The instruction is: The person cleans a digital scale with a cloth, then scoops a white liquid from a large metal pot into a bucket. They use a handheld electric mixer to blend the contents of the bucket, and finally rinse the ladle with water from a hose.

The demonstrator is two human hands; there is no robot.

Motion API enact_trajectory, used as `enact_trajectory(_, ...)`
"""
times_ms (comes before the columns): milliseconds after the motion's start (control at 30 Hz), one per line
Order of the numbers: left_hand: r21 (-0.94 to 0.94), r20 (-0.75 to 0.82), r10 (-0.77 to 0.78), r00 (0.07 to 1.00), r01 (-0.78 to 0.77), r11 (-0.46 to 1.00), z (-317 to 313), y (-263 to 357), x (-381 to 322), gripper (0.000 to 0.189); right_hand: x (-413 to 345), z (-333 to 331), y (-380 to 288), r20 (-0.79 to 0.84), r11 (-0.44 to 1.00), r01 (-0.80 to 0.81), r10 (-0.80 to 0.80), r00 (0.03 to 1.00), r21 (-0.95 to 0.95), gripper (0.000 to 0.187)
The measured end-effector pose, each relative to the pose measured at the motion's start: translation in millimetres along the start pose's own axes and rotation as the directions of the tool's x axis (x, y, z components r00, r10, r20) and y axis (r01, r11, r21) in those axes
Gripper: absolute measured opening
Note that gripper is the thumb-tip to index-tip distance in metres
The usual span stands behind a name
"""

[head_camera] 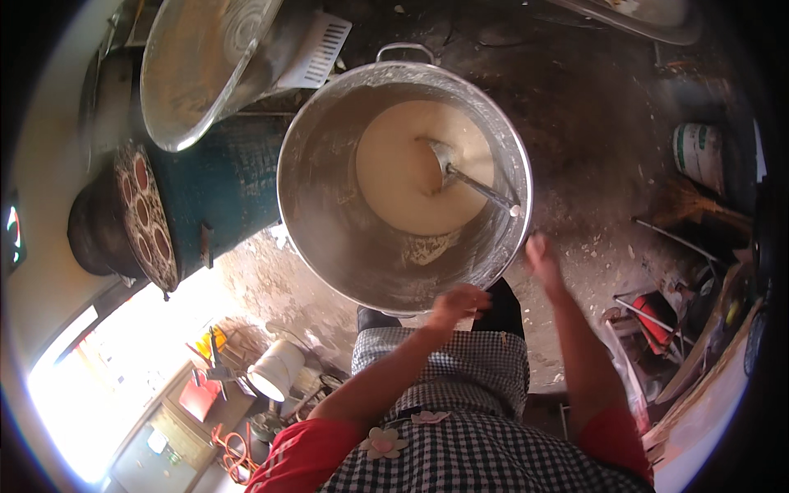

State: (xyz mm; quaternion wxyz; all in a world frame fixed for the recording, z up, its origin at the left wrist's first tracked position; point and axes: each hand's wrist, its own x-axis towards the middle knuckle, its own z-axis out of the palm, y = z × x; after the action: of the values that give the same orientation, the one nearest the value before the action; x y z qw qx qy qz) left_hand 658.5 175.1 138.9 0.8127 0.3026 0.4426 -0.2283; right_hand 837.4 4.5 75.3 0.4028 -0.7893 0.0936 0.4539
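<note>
Before me stands a large metal pot [320, 246] with pale smears on its inner wall. A smooth off-white liquid [394, 197] covers its bottom. Partly sunk in that liquid is a metal ladle [441, 160], its handle slanting toward the pot's right rim. My left hand [459, 304] is at the near rim with its fingers spread; whether it touches the metal is unclear. My right hand [542, 259], blurred, is just outside the rim on the right. Nothing shows in either hand. A checked apron [441, 370] covers my lap.
A big metal basin [179, 80] tilts at upper left above a dark green drum [216, 166] with a holed end plate [142, 209]. A white bucket [277, 370] lies at lower left. On the right are a white container [699, 154] and a cluttered heap with a red object [656, 323].
</note>
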Motion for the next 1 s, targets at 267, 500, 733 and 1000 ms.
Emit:
enact_trajectory(267, 0.770, -0.637, 0.646, 0.421, 0.376, 0.515, -299, 120, -55, 0.077, -117, 188, 83, 0.169, 0.718, -0.341, 0.303, 0.938, 0.607, 0.043)
enact_trajectory(500, 0.693, -0.672, 0.346, 0.654, 0.393, 0.604, -343, 150, -26, 0.045, -114, 207, 20, 0.005, 0.728, -0.360, 0.440, 0.898, 0.583, 0.036)
enact_trajectory(733, 0.566, -0.740, 0.235, 0.631, 0.395, 0.724, -309, 155, -40, 0.040, -109, 188, 18, -0.114, 0.784, -0.290, 0.415, 0.903, 0.549, 0.027)
enact_trajectory(1000, 0.214, -0.668, -0.076, 0.740, 0.289, 0.933, -225, 72, -37, 0.037, -60, 50, 39, -0.249, 0.964, -0.264, 0.247, 0.936, -0.037, 0.037)
